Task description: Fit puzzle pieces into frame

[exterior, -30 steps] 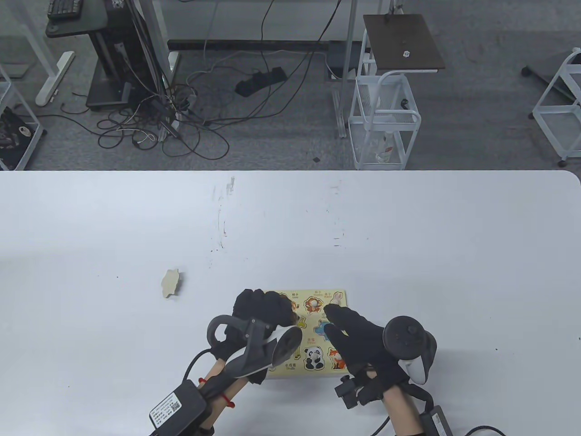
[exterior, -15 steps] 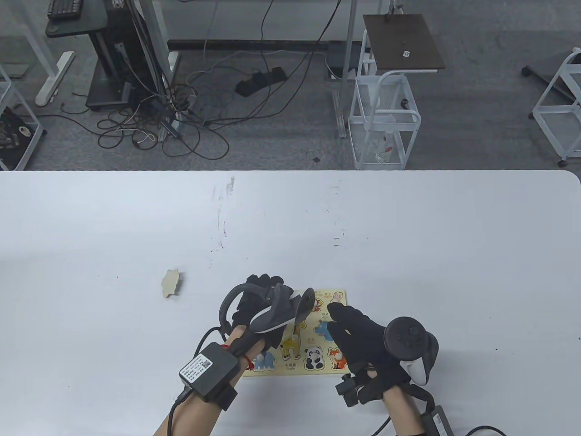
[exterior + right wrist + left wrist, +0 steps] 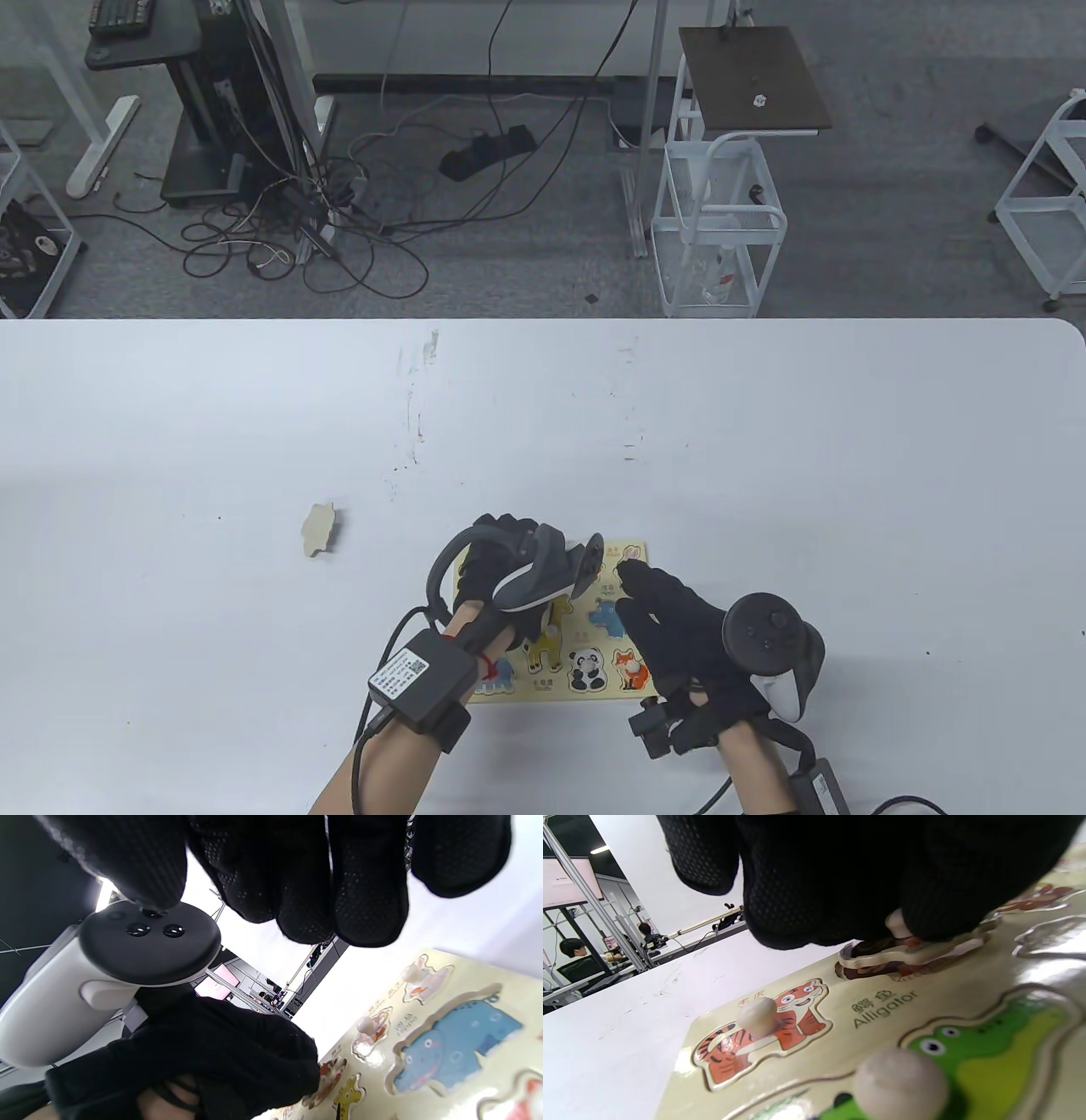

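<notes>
Frame point(image 3: 632, 552) half hidden by hands — loose piece point(image 3: 319, 530) well left.

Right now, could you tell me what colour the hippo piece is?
Blue; the hippo piece shows best in the right wrist view.

Lab or office workspace, white table point(image 3: 764, 407), tangled floor cables point(image 3: 339, 229), wire carts point(image 3: 717, 229)

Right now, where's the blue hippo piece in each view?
Table view: blue hippo sits mid-board, just left of the right hand's fingertips.
Left wrist view: not in it.
Right wrist view: hippo at lower right, below the fingers.
Shared landmark: the giraffe piece, which shows small at the bottom in the right wrist view.
</notes>
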Motion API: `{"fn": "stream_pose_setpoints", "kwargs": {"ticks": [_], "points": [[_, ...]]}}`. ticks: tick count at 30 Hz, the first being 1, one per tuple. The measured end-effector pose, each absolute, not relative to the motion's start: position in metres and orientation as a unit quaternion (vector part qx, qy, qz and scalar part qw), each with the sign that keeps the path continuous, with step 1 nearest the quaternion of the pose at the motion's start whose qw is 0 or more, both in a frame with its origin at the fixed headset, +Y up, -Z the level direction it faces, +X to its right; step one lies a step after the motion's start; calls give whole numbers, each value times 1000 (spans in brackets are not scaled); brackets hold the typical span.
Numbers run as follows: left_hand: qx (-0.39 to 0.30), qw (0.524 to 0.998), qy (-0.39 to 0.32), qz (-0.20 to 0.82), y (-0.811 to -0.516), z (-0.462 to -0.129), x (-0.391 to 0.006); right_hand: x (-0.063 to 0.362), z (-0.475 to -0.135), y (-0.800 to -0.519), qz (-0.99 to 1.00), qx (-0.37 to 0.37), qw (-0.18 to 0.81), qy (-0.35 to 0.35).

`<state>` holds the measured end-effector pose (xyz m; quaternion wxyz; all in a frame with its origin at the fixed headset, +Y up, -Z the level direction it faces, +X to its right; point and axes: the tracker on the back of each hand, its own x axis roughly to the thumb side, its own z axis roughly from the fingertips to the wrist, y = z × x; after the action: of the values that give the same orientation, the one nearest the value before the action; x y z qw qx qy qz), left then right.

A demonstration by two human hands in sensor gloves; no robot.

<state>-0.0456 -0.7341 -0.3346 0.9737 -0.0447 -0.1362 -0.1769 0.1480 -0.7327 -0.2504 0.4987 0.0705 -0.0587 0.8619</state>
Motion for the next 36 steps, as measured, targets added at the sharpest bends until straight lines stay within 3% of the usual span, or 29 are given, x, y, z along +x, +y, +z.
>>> {"fn": "stream_pose_setpoints", "kwargs": {"ticks": [31,36], "points": [[-66,974,-129,-171,-737,-340,-50,146,-250,-733,869,75,487,-52],[-54,982,-114,-141,-719,-340,-63,145,-250,-733,870,78,484,-49]]}}
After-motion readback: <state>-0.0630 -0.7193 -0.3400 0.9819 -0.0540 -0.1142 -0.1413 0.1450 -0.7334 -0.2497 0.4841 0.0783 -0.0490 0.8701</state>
